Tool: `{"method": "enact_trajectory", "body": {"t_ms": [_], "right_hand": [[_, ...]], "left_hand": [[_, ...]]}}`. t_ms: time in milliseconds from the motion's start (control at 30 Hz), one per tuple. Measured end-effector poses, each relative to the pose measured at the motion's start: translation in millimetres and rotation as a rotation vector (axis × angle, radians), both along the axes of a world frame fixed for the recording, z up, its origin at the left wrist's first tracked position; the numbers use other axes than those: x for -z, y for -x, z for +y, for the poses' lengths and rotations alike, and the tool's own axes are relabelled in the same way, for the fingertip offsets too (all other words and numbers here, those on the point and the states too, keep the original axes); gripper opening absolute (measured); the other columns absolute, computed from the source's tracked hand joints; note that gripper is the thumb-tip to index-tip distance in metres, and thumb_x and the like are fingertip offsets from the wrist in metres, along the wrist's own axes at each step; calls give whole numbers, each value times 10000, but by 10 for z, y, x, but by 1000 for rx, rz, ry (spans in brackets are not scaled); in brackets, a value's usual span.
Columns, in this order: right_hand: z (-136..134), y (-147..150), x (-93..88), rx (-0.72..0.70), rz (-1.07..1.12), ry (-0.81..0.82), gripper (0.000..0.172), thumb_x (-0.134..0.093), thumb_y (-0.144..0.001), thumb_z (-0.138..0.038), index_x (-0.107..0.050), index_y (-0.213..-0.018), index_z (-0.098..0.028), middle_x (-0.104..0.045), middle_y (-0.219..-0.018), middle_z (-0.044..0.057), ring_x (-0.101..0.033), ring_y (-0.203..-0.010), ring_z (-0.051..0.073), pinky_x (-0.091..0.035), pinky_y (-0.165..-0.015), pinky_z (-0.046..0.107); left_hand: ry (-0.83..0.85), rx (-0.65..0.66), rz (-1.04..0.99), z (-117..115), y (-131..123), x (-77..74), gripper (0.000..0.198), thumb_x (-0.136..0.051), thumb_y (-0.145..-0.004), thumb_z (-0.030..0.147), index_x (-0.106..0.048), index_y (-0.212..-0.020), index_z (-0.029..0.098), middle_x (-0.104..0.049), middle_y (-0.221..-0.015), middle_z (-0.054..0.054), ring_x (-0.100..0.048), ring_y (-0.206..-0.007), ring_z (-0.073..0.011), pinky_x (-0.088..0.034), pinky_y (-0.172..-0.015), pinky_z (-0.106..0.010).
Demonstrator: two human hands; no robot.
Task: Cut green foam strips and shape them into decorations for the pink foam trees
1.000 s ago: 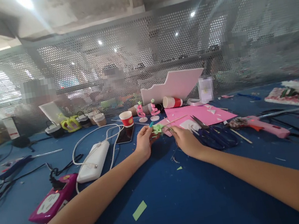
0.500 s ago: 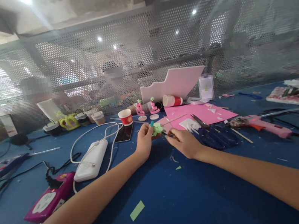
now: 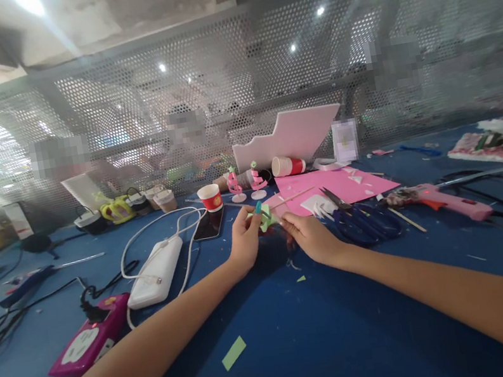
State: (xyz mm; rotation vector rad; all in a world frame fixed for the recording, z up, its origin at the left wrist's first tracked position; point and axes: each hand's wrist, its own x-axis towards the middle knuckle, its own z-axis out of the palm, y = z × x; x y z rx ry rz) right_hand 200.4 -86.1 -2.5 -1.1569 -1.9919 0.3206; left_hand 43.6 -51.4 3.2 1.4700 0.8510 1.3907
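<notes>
My left hand [image 3: 245, 241] is closed, pinching a small light green paper piece [image 3: 265, 218] above the middle of the table. A small teal piece [image 3: 258, 207] stands up at its fingertips, its kind unclear. My right hand [image 3: 312, 237] comes in from the other side with thumb and fingers pressed together at the green piece's right edge. Whatever lies in that pinch is too small to make out. Something dark reddish shows blurred below the right fingertips. Blue-handled scissors [image 3: 367, 224] lie just right of my right hand, by white scraps [image 3: 318, 204].
Pink sheet [image 3: 338, 185], red paper cup [image 3: 210, 198], phone [image 3: 209, 222] and two small pink stands [image 3: 235, 185] lie beyond my hands. A white power bank [image 3: 157, 274] and purple power strip [image 3: 90, 337] sit left. A pink glue gun [image 3: 451, 202] lies right. Green strip [image 3: 234, 353] lies in front.
My right fingers have shifted from a thin dark item beside the green piece to a pinch at its edge. The green piece has turned in my left hand. The view has tilted slightly.
</notes>
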Motion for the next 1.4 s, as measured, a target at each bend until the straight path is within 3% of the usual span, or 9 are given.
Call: {"method": "enact_trajectory", "body": {"t_ms": [100,200,400,600,900,1133,1233,1300,1400], "right_hand": [[-11,2,5,88,-174,-136,308,-322,-947,-315,-498,-726,-192,-583,-689,64,-578,-689,205,-378,-597,284],[-16,12,2,43,-150,-121,329,-322,-944,-296,-473,-671,-192,-569,-657,54,-562,-651,189,-374,-592,283],[1,67,-18,-176,279,221,407,-319,-938,-418,-490,-648,-187,-502,-479,-22,-475,-420,109,-372,-475,238],[-19,127,-25,-276,548,419,277,-437,-881,-475,-467,-850,-201,-413,-407,-100,-366,-283,90,-276,-310,207],[-56,121,-13,-272,528,386,218,-522,-854,-434,-496,-900,-222,-392,-429,-104,-345,-246,73,-229,-277,204],[23,64,-34,-168,545,173,246,-598,-795,-426,-606,-832,-182,-586,-663,1,-469,-420,83,-332,-371,212],[24,40,-60,-119,579,227,292,-595,-780,-457,-637,-858,-179,-596,-646,6,-403,-349,75,-299,-321,228],[20,27,-72,-102,597,261,309,-582,-779,-462,-656,-883,-181,-621,-693,15,-353,-304,61,-278,-290,239],[31,13,-79,-84,598,229,307,-591,-759,-449,-684,-860,-174,-654,-754,33,-410,-352,74,-331,-335,245]], "left_hand": [[33,-34,-9,4,5,-13,318,-649,-697,473,-506,-764,196,-573,-616,34,-556,-531,-110,-467,-518,-237],[17,-27,17,-1,2,-14,316,-638,-711,469,-491,-739,191,-557,-591,36,-536,-520,-103,-454,-507,-226],[-134,-116,67,-30,5,0,269,-581,-783,437,-503,-773,180,-522,-568,46,-487,-490,-77,-412,-495,-196],[-112,-122,23,-31,3,-9,266,-568,-795,437,-477,-804,187,-545,-571,42,-526,-464,-98,-434,-471,-218],[-156,-99,57,-38,27,7,270,-577,-797,436,-513,-789,174,-504,-578,47,-450,-474,-64,-356,-439,-173],[-96,53,-30,-77,6,-50,350,-629,-743,472,-566,-888,160,-580,-664,17,-548,-578,-94,-470,-560,-221],[-52,160,-54,-54,-2,-47,452,-730,-654,399,-557,-996,162,-644,-798,-19,-601,-678,-121,-495,-611,-240],[-44,158,-65,-23,3,-28,478,-771,-609,324,-561,-1005,159,-651,-817,-22,-613,-721,-124,-494,-648,-237],[-36,124,-55,23,24,6,495,-787,-585,251,-569,-1020,161,-649,-779,-7,-622,-745,-124,-489,-692,-238]]}}
